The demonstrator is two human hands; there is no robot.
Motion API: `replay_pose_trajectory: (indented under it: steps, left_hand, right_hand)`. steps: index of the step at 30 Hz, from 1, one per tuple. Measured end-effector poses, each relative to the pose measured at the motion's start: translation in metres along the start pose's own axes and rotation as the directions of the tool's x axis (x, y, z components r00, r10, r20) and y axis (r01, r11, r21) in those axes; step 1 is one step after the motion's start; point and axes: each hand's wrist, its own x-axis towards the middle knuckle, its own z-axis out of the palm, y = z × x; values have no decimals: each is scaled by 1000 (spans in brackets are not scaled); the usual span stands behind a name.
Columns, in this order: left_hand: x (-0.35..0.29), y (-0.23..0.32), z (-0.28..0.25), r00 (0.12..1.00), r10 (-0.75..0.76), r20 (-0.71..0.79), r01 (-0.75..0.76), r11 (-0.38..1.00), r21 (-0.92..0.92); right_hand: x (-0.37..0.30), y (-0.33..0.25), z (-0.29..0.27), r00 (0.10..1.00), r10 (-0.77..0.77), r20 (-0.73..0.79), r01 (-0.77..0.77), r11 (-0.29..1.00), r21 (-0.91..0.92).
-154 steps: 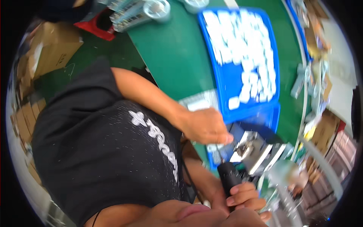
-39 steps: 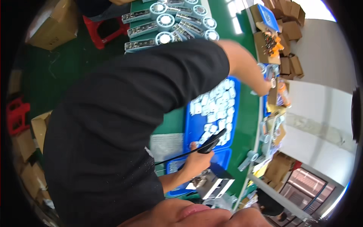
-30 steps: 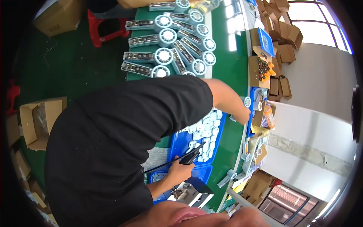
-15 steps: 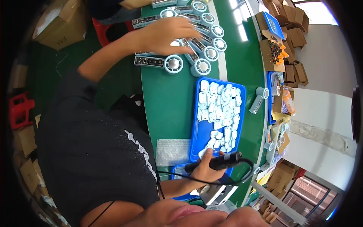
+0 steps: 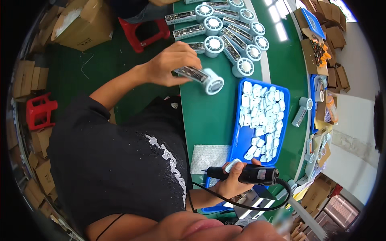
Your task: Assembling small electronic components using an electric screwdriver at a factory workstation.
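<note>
My left hand (image 5: pixel 171 64) is closed round the body of a light blue handheld fan (image 5: pixel 214 85). The fan's round head points away from my fingers, and a circuit board shows in its open handle. In my right hand (image 5: pixel 232 184) lies a black electric screwdriver (image 5: pixel 260 175) with a cable, its thin bit pointing left. A small pale plastic cover (image 5: pixel 232 165) is pinched by the same hand's thumb. Just above that hand, a blue tray (image 5: pixel 238 148) holds many white and pale blue covers (image 5: pixel 263 112).
More open-handled fans (image 5: pixel 243 67) lie in rows at the top of the green table (image 5: pixel 201 116). Bubble wrap (image 5: pixel 211 158) sits left of the tray. One fan (image 5: pixel 302 112) rests to the right. A red stool (image 5: pixel 144 34) and another person's arm are at the top.
My left hand has picked up a fan from the rows and brought it down toward me. The right hand still holds the screwdriver and cover. The whole view has shifted.
</note>
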Motion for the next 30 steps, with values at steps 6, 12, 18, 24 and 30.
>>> replay_pose_trajectory:
  steps: [6, 12, 18, 24, 30]
  left_hand:
    - [34, 62, 41, 993, 76, -89, -113, 814, -570]
    - [36, 130, 119, 981, -6, 194, 193, 117, -974]
    - [36, 150, 152, 938, 223, 267, 231, 174, -957]
    - [37, 153, 151, 827, 428, 365, 135, 480, -867]
    - [16, 166, 173, 826, 437, 355, 174, 402, -899]
  right_hand:
    - [-17, -7, 1, 998, 28, 48, -40, 963, 266]
    - [-29, -15, -2, 1000, 7, 3, -7, 910, 414]
    - [-49, -17, -13, 977, 132, -169, -65, 934, 351]
    - [-51, 11, -24, 982, 59, -179, -39, 993, 112]
    - [-40, 3, -52, 731, -470, -495, 410, 882, -233]
